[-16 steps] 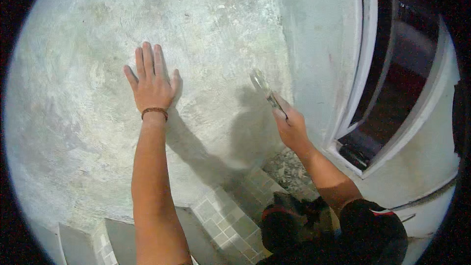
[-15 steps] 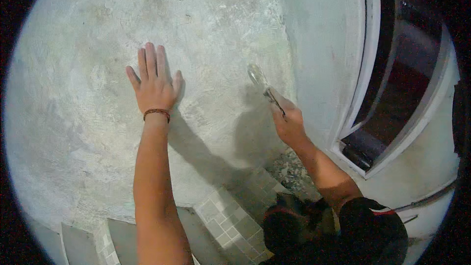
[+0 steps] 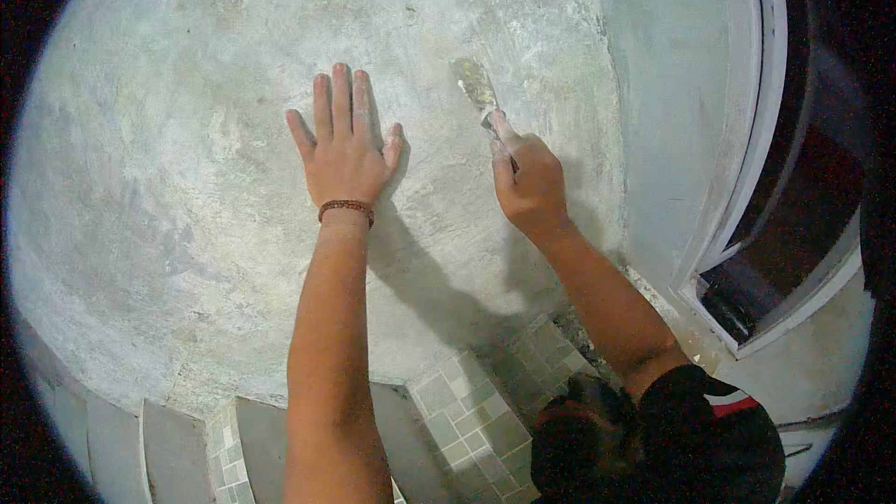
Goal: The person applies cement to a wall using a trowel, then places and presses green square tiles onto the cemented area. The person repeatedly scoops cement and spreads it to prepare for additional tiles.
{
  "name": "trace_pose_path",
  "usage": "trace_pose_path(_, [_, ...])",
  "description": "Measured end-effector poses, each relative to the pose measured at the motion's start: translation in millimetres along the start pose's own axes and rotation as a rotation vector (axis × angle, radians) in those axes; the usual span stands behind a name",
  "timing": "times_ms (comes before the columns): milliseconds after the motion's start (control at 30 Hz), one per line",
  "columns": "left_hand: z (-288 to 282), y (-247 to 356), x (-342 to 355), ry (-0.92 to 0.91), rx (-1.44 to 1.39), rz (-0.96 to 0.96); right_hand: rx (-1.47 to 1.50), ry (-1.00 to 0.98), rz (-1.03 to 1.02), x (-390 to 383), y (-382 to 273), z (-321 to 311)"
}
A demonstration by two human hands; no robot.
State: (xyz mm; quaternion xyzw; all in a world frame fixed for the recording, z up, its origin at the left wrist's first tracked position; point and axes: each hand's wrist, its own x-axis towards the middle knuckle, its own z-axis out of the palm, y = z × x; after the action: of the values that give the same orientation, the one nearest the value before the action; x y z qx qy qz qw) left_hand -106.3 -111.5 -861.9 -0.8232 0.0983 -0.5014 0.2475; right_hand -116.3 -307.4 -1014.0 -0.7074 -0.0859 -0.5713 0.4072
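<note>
My left hand lies flat against a rough, patchy grey-white wall, fingers spread and holding nothing. A dark beaded bracelet circles that wrist. To its right, my right hand is wrapped round the handle of a putty knife. The blade points up and to the left, its flat face toward the wall and smeared with pale material. Most of the handle is hidden in my fingers. Whether the blade touches the wall all along its edge I cannot tell.
A smoother grey wall strip and a white-framed window with dark glass stand at the right. Below are tiles and grey steps. Loose rubble lies near my right forearm.
My right hand has brought the putty knife up the wall, its blade now turned flatter to the surface. The view has shifted; my left hand stays flat on the wall.
</note>
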Motion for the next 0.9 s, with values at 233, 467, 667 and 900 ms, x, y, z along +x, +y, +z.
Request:
trace_pose_path(233, [5.4,-4.5,-2.2,0.103,-0.035,0.023,0.021,-0.155,0.051,19.6,-21.7,-10.1])
trace_pose_path(467, [4.4,-5.0,-1.8,0.069,-0.120,-0.011,-0.074,-0.227,0.025,24.5,-36.9,-2.6])
trace_pose_path(667, [9.9,-9.4,-4.6,0.172,-0.223,0.018,-0.028,-0.039,-0.107,58.9,-46.1,-2.2])
trace_pose_path(900, [8.0,-12.3,-7.1,0.201,-0.338,0.019,-0.116,-0.222,-0.009,16.1,-56.0,-15.4])
